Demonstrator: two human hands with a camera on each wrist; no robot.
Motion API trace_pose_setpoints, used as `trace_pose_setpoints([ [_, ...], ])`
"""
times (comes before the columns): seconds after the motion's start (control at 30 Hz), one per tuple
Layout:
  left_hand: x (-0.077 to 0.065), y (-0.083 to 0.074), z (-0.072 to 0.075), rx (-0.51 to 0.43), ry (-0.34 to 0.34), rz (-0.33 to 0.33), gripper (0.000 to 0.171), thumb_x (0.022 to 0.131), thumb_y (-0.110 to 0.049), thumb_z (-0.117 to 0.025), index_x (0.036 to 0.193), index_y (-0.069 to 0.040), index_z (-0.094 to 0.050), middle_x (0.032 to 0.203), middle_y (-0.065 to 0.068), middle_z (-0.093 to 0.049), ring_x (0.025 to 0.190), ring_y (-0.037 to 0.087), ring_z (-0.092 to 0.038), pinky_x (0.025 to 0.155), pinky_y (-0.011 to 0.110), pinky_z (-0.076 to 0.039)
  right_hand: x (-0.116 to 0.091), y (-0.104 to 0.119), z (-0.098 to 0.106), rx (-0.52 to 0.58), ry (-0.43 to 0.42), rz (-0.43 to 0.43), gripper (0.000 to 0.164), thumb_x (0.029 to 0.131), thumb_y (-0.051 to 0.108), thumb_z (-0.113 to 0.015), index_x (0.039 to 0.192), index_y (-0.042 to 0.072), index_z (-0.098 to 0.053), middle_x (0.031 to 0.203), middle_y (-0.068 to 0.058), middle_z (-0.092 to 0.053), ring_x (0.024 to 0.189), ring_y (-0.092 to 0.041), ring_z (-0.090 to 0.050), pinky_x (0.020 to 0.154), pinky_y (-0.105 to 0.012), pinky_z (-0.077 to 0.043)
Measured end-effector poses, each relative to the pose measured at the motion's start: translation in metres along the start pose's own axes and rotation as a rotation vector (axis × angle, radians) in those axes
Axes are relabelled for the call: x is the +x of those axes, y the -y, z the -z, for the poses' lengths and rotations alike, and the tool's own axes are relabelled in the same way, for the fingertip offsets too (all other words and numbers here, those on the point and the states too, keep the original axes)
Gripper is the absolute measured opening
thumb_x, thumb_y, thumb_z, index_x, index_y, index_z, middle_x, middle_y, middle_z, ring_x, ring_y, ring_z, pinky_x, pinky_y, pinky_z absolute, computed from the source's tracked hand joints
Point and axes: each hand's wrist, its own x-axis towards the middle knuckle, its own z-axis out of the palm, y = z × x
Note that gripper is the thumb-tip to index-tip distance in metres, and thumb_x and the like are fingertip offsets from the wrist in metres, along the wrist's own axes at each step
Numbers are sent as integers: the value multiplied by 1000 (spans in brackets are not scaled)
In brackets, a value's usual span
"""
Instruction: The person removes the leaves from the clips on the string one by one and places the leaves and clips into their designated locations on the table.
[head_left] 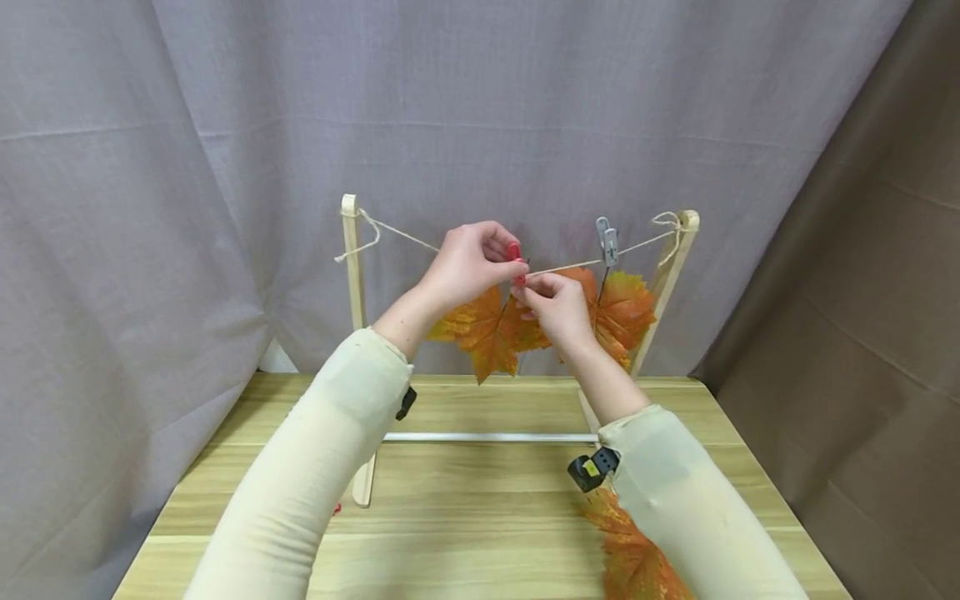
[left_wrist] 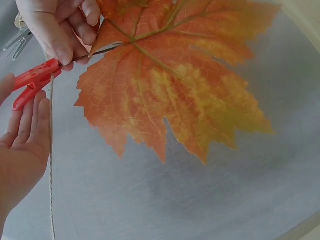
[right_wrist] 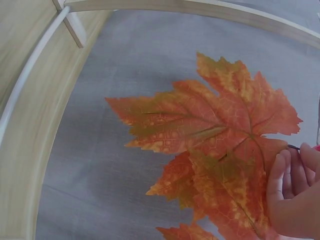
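Note:
My left hand (head_left: pixel 468 262) pinches a red clothespin (left_wrist: pixel 37 82) by its handles, between thumb and fingers. The nose of the clothespin sits at the string (left_wrist: pixel 51 175), right by the dark stem (left_wrist: pixel 105 51) of an orange-yellow artificial maple leaf (left_wrist: pixel 175 75). My right hand (head_left: pixel 561 312) pinches that stem close to the clothespin, and the leaf hangs below both hands in the head view. To the right, a grey clothespin (head_left: pixel 609 243) on the same string holds a second maple leaf (head_left: pixel 626 308) by its stem.
The string is tied between two wooden posts, left (head_left: pixel 352 267) and right (head_left: pixel 671 279). A white rod (head_left: pixel 491 437) crosses low between them above the wooden table (head_left: pixel 465 517). Another maple leaf (head_left: pixel 641 558) lies under my right forearm; a small red piece (head_left: pixel 337 508) shows beside my left sleeve.

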Motion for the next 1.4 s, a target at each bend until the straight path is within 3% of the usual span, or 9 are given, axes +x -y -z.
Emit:
trace_pose_setpoints([
  [0.17,-2,2,1,23,-35,-9,21,82,-17,-72,97,-5,-63,93,8,-70,84,14,-66,71,23,-52,0,2,0,-16,9,4,23,89,8,-62,104,-10,-64,77,9,-64,64,0,-59,61,-16,-54],
  [0.47,-4,3,4,-32,-109,-51,18,81,-17,-73,93,-6,-66,90,7,-71,79,13,-66,71,23,-52,0,0,-1,-45,26,15,22,88,8,-64,101,-9,-65,74,9,-64,62,0,-59,60,-15,-53],
  [0.63,-5,-2,8,-86,-173,-79,17,80,-16,-74,90,-6,-66,89,8,-72,77,13,-67,70,23,-53,-1,-3,-3,-36,42,9,22,87,7,-64,101,-10,-64,71,11,-64,62,0,-59,60,-16,-53],
  [0.77,-6,-6,13,-155,-218,-62,17,79,-16,-74,89,-6,-66,89,9,-72,77,14,-67,69,23,-53,-2,-5,-6,-38,49,12,22,87,7,-64,100,-10,-65,69,10,-63,61,0,-59,60,-16,-53],
  [1.03,-11,-5,21,-175,-210,-64,19,79,-15,-75,93,-5,-66,91,10,-72,77,15,-67,72,24,-53,-5,-12,-9,-75,69,-4,20,88,8,-64,100,-8,-66,81,-6,-70,63,-3,-61,62,-19,-55],
  [1.4,-23,13,29,-166,-215,-33,20,79,-12,-75,94,-4,-65,90,11,-72,77,14,-67,76,25,-54,-15,-24,-23,-39,125,-66,19,87,6,-64,99,-9,-65,82,-8,-70,61,-5,-62,60,-23,-56],
])
